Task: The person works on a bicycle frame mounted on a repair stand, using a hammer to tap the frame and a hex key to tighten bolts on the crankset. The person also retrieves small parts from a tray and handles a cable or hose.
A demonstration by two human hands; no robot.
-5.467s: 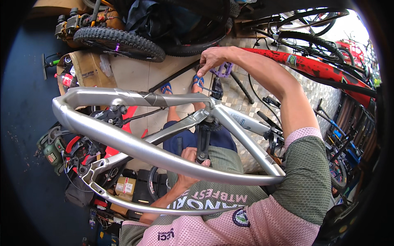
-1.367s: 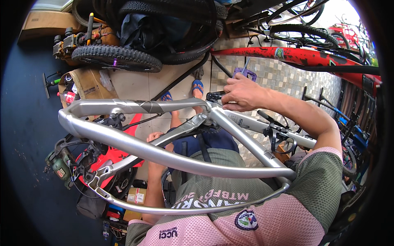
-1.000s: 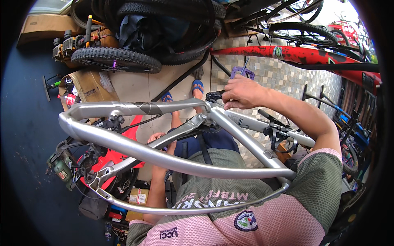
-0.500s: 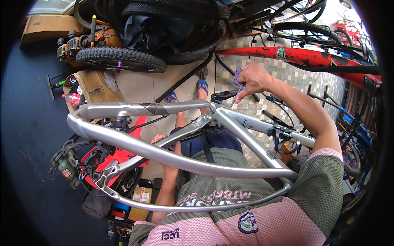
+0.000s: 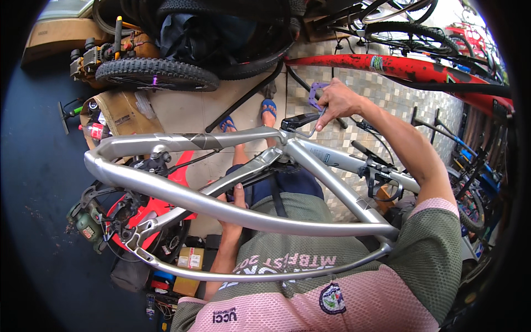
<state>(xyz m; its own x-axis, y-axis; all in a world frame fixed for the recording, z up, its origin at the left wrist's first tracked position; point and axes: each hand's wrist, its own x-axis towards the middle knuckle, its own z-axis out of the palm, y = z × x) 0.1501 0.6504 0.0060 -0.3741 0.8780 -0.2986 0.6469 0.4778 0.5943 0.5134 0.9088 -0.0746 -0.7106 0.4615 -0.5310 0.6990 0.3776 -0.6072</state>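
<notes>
A silver bike frame point(image 5: 221, 207) lies across my lap, its rear end to the left. My right hand point(image 5: 338, 104) is closed on an L-shaped hex key point(image 5: 313, 134), whose short end reaches toward the inner end of a black crank arm point(image 5: 301, 120). Just beyond my fingers is a purple flat pedal point(image 5: 314, 95) at the crank's outer end. Low behind the thick upper tube, my left hand point(image 5: 237, 200) is wrapped round a lower frame stay point(image 5: 241, 180), thumb up. That tube hides some of its fingers. The chainring point(image 5: 289, 167) is partly covered by the frame.
A knobby-tyred wheel point(image 5: 157, 74) and a cardboard box point(image 5: 130, 113) stand at the far left. A scuffed red bike frame point(image 5: 354, 63) crosses the far right. More bikes point(image 5: 475, 166) line the right side. A yellow box point(image 5: 188, 271) sits among parts near my left forearm.
My right hand, still on the hex key, has shifted slightly, and more of the purple pedal shows. My left thumb is now raised more visibly beside the stay. The whole view has shifted a little.
</notes>
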